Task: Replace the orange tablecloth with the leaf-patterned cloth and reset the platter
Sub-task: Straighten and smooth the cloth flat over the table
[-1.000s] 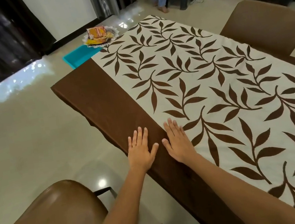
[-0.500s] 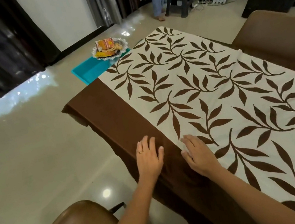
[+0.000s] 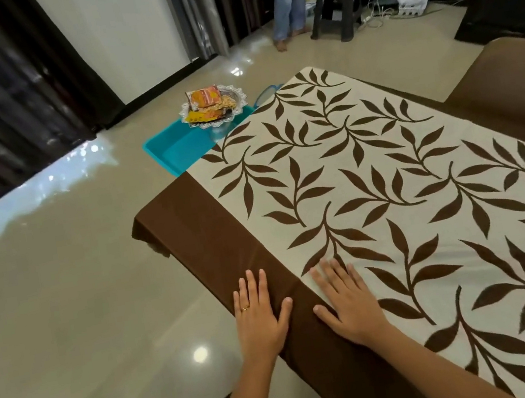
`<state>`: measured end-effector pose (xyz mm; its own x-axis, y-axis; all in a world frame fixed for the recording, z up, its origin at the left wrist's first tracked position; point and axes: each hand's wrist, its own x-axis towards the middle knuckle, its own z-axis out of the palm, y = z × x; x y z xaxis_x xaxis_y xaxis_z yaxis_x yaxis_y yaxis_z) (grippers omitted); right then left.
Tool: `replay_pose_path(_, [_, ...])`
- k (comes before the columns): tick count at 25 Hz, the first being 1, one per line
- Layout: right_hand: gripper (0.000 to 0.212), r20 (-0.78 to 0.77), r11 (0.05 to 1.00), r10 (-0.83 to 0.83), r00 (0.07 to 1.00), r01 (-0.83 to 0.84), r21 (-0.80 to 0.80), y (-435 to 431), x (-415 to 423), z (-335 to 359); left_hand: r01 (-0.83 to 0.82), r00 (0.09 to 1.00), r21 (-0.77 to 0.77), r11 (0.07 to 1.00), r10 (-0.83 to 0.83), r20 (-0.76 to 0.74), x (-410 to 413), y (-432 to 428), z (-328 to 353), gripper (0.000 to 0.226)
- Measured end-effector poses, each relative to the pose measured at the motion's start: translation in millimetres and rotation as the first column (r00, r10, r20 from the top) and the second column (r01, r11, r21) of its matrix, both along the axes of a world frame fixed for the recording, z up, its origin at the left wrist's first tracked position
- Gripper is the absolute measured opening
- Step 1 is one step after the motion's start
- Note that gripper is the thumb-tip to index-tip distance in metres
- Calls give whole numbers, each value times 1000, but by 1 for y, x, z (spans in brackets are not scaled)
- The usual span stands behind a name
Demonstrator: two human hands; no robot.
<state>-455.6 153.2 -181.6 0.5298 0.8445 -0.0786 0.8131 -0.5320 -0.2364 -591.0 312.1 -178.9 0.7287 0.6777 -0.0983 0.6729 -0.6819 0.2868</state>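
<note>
Leaf-patterned cloth (image 3: 393, 197) is lying spread over the worktop while I am pressing my left hand (image 3: 259, 317) and right hand (image 3: 348, 302), both open and flat, on its near-left brown border.

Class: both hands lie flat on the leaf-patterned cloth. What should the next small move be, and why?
Probably fetch the platter next. The leaf-patterned cloth already looks smooth under the left hand and right hand, while the platter sits off the table on a teal tray.
</note>
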Motion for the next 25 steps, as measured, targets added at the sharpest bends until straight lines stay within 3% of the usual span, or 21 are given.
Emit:
replay_pose_path(4, [70,-42,999,18,999,-19,-34,2,-2,6,-13,999,-3,1000,13,-29,-9,-10,1,78])
replay_pose_path(6, [65,-103,998,-36,994,42,54,9,-3,13,-24,999,34,999,24,-25,-12,-13,6,76])
replay_pose_path(10, [50,-133,963,-45,990,78,258,49,16,26,-109,980,98,989,91,176,10,27,12,55])
replay_pose_path(13, [61,-137,982,-25,990,50,181,93,36,26,-125,964,85,988,101,245,49,92,17,51])
replay_pose_path(16, [72,-145,996,-82,986,86,28,128,43,16,-9,994,46,999,4,109,71,160,17,62])
replay_pose_path(18, [75,-105,989,-143,984,140,-40,144,39,8,-32,999,10,999,32,18,66,191,9,69])
replay_pose_path(21, [77,-21,985,-168,986,167,-40,152,28,0,-107,994,13,994,106,18,49,195,1,71])
replay_pose_path(25, [77,-39,983,-183,982,183,9,153,17,4,-148,988,-28,989,149,39,36,179,7,71])
